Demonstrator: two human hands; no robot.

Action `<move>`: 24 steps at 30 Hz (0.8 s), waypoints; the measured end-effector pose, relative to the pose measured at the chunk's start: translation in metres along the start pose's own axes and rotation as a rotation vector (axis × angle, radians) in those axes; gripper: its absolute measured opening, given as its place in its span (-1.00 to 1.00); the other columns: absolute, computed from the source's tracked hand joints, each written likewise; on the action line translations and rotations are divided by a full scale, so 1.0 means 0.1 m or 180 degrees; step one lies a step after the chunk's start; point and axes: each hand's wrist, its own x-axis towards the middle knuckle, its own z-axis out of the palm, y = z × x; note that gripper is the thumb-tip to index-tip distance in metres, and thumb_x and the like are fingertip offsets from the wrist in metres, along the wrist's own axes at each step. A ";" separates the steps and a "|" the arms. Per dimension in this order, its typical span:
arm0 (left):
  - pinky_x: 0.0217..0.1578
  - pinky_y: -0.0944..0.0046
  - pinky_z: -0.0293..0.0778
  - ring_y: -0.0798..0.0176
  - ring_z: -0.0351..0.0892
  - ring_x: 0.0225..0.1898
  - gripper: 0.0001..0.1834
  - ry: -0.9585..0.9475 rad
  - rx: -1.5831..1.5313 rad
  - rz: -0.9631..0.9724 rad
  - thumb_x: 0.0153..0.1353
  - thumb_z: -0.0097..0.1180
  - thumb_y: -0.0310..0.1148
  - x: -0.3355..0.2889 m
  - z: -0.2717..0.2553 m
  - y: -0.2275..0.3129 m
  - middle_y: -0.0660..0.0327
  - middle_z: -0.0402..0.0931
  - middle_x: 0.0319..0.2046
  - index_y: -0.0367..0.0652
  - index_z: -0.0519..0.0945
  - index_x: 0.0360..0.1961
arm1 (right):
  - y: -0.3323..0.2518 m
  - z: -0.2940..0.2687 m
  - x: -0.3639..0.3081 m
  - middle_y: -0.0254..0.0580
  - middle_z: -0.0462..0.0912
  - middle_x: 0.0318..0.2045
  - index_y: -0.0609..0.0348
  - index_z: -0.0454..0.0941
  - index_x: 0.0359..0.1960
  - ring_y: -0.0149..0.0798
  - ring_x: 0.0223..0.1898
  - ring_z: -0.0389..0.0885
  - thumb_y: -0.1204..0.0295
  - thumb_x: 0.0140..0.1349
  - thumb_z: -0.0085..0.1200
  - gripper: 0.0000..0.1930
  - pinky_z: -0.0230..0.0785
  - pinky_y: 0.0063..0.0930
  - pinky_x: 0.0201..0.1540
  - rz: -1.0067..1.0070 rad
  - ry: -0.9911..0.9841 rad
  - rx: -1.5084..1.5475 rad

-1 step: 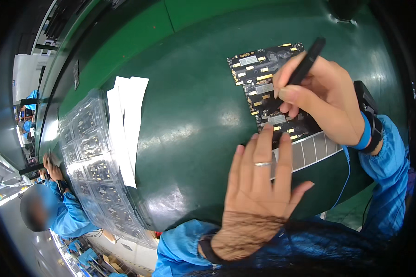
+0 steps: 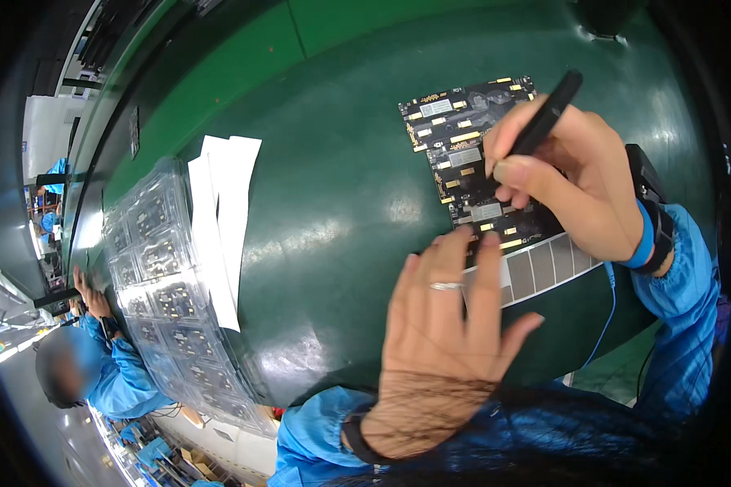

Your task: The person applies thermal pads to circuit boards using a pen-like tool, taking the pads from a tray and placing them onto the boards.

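Nearest: left hand (image 2: 447,325) lies flat, palm down, on the green desk (image 2: 333,195), fingers (image 2: 481,272) straight and slightly spread, a ring on one. Fingertips press the near-left edge of the black circuit board (image 2: 463,154) where it meets a pale grey strip w/ ribbed segments (image 2: 544,268). Blue sleeve + dark wristband at the wrist, near bottom edge.

Just beyond, to the right: right hand (image 2: 568,187) over the board's near-right part. Fingers bunched together, pinching a black pen-like tool (image 2: 544,118) between thumb and forefinger; tool tilts up to the far right, tip down on or just above the board's middle, can't tell if touching. Blue wrist strap w/ thin blue cord running down past the desk edge; black band next to it.

Board lies center-right on the desk, long axis running near-right to far-left, gold pads and pale labels on top; far half uncovered.

Left of center: white paper strips (image 2: 219,219), overlapping, lying lengthwise. Further left, touching them: clear plastic trays (image 2: 162,268) w/ small parts in pockets, in a row along the desk's left edge.

Far left, beyond the trays: another person in blue, their hand (image 2: 89,296) at the desk edge.
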 end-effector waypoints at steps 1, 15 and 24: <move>0.20 -0.05 0.43 -0.13 0.47 0.16 -0.17 0.0022 -0.0183 -0.0055 0.09 0.37 0.02 0.01 -0.06 -0.07 -0.06 0.40 0.20 -0.29 0.45 0.28 | -0.02 0.01 -0.03 -0.17 0.61 -0.20 0.31 0.51 -0.10 -0.47 -0.30 0.60 0.52 0.38 0.10 -0.85 0.51 -0.59 -0.28 -0.0257 0.0010 -0.0313; 0.14 -0.10 0.42 -0.09 0.45 0.14 -0.24 -0.0037 0.0374 -0.0117 0.14 0.35 -0.02 0.05 -0.09 -0.14 0.01 0.36 0.20 -0.34 0.50 0.23 | 0.09 0.03 -0.07 -0.27 0.65 -0.38 0.32 0.55 -0.14 -0.53 -0.45 0.61 0.59 0.33 0.11 -0.89 0.50 -0.64 -0.39 -0.0139 -0.0223 -0.0314; 0.11 -0.07 0.40 -0.21 0.47 0.12 -0.23 -0.0094 0.0274 -0.0129 0.07 0.47 -0.19 0.05 -0.17 -0.05 -0.12 0.40 0.20 -0.40 0.49 0.23 | 0.09 0.05 -0.07 -0.28 0.64 -0.39 0.32 0.55 -0.14 -0.53 -0.45 0.60 0.60 0.34 0.12 -0.89 0.48 -0.63 -0.39 -0.0102 -0.0220 -0.0330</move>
